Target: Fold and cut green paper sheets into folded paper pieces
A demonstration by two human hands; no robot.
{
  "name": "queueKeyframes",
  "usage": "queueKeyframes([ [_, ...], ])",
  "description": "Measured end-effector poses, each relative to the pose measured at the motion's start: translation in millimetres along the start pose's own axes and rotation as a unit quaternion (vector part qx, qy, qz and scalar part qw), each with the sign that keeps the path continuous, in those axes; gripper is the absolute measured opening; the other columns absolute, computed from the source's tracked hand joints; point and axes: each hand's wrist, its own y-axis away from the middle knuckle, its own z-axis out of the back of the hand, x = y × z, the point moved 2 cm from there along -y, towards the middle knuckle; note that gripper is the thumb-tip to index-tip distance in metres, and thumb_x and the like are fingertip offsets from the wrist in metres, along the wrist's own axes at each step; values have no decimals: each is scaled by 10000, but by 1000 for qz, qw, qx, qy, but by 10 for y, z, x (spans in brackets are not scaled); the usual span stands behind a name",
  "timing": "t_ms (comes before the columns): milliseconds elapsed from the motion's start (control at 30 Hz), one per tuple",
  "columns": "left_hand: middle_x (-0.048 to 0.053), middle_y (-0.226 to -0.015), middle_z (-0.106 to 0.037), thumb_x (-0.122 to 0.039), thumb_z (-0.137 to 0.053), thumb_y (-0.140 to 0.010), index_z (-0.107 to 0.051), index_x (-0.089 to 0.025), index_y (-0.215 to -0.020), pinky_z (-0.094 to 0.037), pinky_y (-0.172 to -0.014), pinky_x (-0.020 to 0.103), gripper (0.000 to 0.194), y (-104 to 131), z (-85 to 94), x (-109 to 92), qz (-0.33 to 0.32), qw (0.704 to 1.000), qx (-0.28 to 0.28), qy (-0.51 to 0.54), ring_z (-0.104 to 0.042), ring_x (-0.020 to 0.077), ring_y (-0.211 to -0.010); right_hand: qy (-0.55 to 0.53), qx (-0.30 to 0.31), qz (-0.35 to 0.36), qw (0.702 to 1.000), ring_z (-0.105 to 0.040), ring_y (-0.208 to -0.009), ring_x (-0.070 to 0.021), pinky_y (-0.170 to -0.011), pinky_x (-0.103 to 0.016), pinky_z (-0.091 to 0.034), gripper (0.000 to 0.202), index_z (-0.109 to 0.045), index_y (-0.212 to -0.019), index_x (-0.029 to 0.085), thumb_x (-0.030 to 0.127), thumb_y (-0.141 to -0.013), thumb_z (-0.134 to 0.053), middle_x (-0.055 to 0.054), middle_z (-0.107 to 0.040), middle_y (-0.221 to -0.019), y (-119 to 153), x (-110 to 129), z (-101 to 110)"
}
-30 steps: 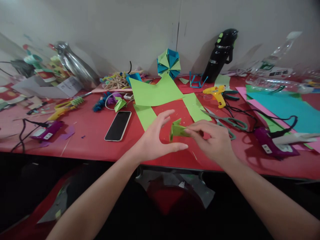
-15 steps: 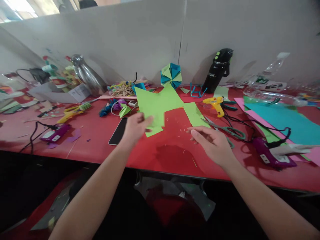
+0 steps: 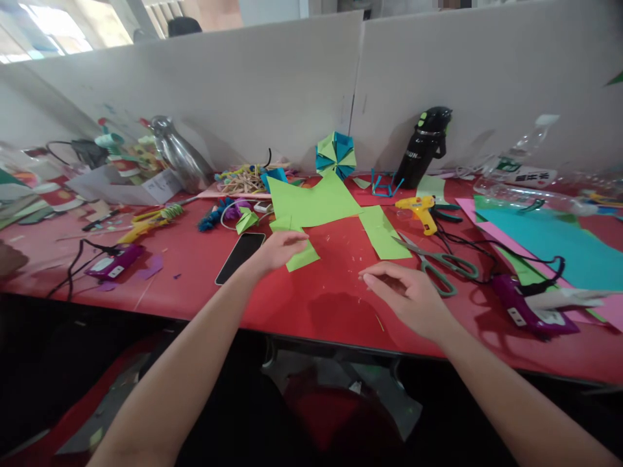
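Note:
My left hand (image 3: pixel 285 250) reaches over a small light-green paper piece (image 3: pixel 304 257), fingers stretched out and nothing visibly gripped. Left of it lies a smartphone (image 3: pixel 241 256) with a dark screen. A large green sheet (image 3: pixel 318 201) with a notched upper edge lies beyond the hand. My right hand (image 3: pixel 406 295) hovers low over or rests on the red table, its fingers loosely curled with nothing seen between them. Just past it are a green paper strip (image 3: pixel 385 233) and scissors (image 3: pixel 438 256) with grey-green handles, blades partly apart.
A yellow glue gun (image 3: pixel 421 213) and purple power strip (image 3: pixel 528 308) with cables lie at right, beside coloured sheets (image 3: pixel 545 227). A black bottle (image 3: pixel 425 146) and blue-green paper ball (image 3: pixel 335 155) stand behind. Another person's hand (image 3: pixel 10 259) shows at far left.
My left hand has stopped its blurred motion and its fingers now extend over the small green piece. My right hand has barely moved. The camera view has tilted slightly upward.

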Motion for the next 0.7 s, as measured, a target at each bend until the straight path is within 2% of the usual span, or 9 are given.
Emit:
queueKeyframes([
  [133,118,-1254,-677,-250,-683,-804,-751,-214,-1046,-457,-1082,458,254,-79,121,55,-43,986,-100,-126,-627,313,-1186,13,11,22,1000,-699,-907,-199,-792,-307,-555,174,-725,-946,228,365,-956,-618,-44,-758,-987,30,22,9],
  [267,164,-1391,-548,-322,-749,-768,-628,-217,-1280,-468,-1027,475,537,-68,332,58,-36,927,-241,-285,-564,368,-1253,23,21,35,999,-694,-909,-194,-801,-306,-546,163,-721,-956,228,342,-967,-605,-42,-751,-987,40,45,12],
  [333,182,-1319,-603,-368,-773,-749,-635,-202,-1252,-468,-1006,504,548,-93,425,111,18,935,-232,-266,-575,392,-1224,27,19,37,999,-693,-905,-192,-798,-304,-545,160,-721,-953,227,337,-967,-605,-42,-750,-983,40,51,15],
  [400,153,-1106,-703,-321,-756,-757,-702,-193,-1095,-484,-975,483,366,-125,495,161,62,958,-204,-190,-633,362,-1121,29,18,41,999,-692,-903,-193,-797,-306,-547,159,-721,-952,225,332,-967,-604,-44,-751,-981,40,52,18],
  [500,94,-839,-727,-263,-731,-768,-737,-185,-878,-542,-818,367,135,-130,565,140,69,977,-165,-116,-695,258,-860,32,18,51,998,-691,-890,-196,-792,-310,-551,161,-721,-958,226,330,-969,-600,-47,-752,-974,40,42,20],
  [567,62,-716,-699,-289,-742,-776,-749,-180,-854,-525,-624,286,134,-92,597,78,68,990,-111,-57,-654,186,-655,33,18,55,998,-693,-878,-197,-784,-312,-555,163,-723,-958,226,333,-969,-601,-49,-752,-968,38,31,21],
  [633,40,-641,-660,-268,-788,-746,-758,-160,-866,-459,-498,235,164,-41,620,24,98,991,-13,89,-584,132,-529,33,15,55,998,-697,-871,-202,-771,-316,-561,171,-724,-953,225,345,-966,-603,-53,-755,-963,33,23,21],
  [667,30,-630,-653,-223,-797,-733,-756,-154,-863,-461,-491,219,153,-20,659,4,112,983,-22,142,-576,114,-512,32,14,56,998,-699,-868,-206,-766,-319,-564,176,-725,-950,224,351,-965,-603,-55,-756,-960,30,21,21],
  [700,26,-638,-658,-167,-788,-730,-744,-146,-850,-483,-506,210,129,-6,718,-7,116,971,-71,197,-589,105,-515,31,13,56,998,-700,-867,-209,-762,-323,-566,181,-726,-950,224,355,-965,-603,-56,-757,-958,27,22,21],
])
